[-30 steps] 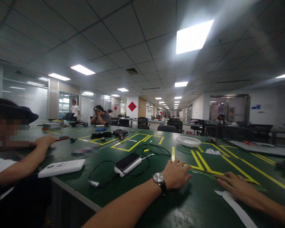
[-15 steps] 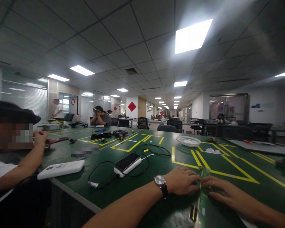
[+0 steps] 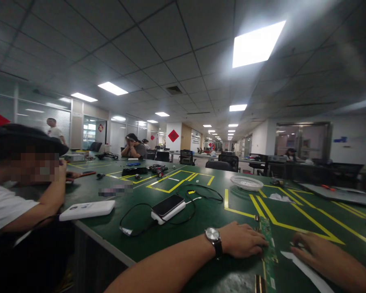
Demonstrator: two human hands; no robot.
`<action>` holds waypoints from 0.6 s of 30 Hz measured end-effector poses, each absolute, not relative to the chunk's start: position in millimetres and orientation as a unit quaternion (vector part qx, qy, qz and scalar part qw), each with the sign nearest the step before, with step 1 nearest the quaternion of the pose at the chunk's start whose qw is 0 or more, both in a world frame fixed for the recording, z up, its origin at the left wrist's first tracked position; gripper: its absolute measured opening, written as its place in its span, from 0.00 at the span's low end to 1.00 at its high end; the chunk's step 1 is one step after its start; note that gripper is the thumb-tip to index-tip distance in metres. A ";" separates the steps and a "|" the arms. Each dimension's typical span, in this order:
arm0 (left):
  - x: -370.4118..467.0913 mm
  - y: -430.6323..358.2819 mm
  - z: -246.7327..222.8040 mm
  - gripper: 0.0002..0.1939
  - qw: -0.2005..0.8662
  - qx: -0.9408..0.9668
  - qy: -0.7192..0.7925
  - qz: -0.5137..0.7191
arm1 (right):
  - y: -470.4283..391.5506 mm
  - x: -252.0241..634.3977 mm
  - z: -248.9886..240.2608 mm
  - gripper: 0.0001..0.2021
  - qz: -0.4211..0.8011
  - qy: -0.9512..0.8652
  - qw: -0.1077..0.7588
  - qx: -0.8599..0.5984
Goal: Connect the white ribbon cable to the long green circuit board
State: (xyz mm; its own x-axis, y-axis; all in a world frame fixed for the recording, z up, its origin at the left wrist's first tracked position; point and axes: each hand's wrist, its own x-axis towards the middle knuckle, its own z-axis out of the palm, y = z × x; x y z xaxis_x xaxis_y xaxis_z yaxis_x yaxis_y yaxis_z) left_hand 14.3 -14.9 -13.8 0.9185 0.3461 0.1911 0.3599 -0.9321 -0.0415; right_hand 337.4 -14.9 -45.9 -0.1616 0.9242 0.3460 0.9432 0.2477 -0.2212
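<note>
Toward the near right of the green tabletop (image 3: 207, 217), as the head camera sees it, a long green circuit board (image 3: 269, 240) lies with its length running from near to far, its near end reaching the bottom edge of the view. From the left, the person's left hand (image 3: 242, 241) rests flat, its fingertips at the board's left edge; that grip is loosely spread and appears to steady the board rather than clasp it. Gold-brown pieces (image 3: 260, 283) sit along the same edge, one near and one far; whether they are fixed to the board cannot be told. Farther right, the right hand (image 3: 320, 250) is apart from the board, above a white strip (image 3: 308, 270); its fingers are curled around something small and pale (image 3: 297, 245), too small to name, and whether that grip has fully closed on it cannot be told. As for progress, the board is laid down and within reach, while the small piece is away from it, so the handling looks to be midway rather than finished. Yellow tape (image 3: 240, 213) marks the surface beyond, with a white basket (image 3: 247, 183) on the far side and a phone (image 3: 168, 205) on a white block (image 3: 173, 213) to the left, both well apart from the board.
</note>
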 end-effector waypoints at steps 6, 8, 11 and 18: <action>13.6 -21.8 -15.5 0.19 0.061 -0.972 -0.192 -0.119 | -39.2 299.5 -27.1 0.13 -0.014 -0.789 0.176 -0.589; 12.7 -23.5 -15.5 0.19 0.060 -0.971 -0.195 -0.128 | -46.6 286.6 -20.7 0.10 -0.014 -0.788 0.175 -0.590; 11.4 -25.5 -14.3 0.18 0.048 -0.971 -0.192 -0.133 | -53.0 272.8 -16.0 0.08 -0.006 -0.779 0.190 -0.597; 9.9 -29.3 -9.8 0.19 0.026 -0.973 -0.192 -0.126 | -56.0 260.9 -16.1 0.06 0.028 -0.784 0.235 -0.574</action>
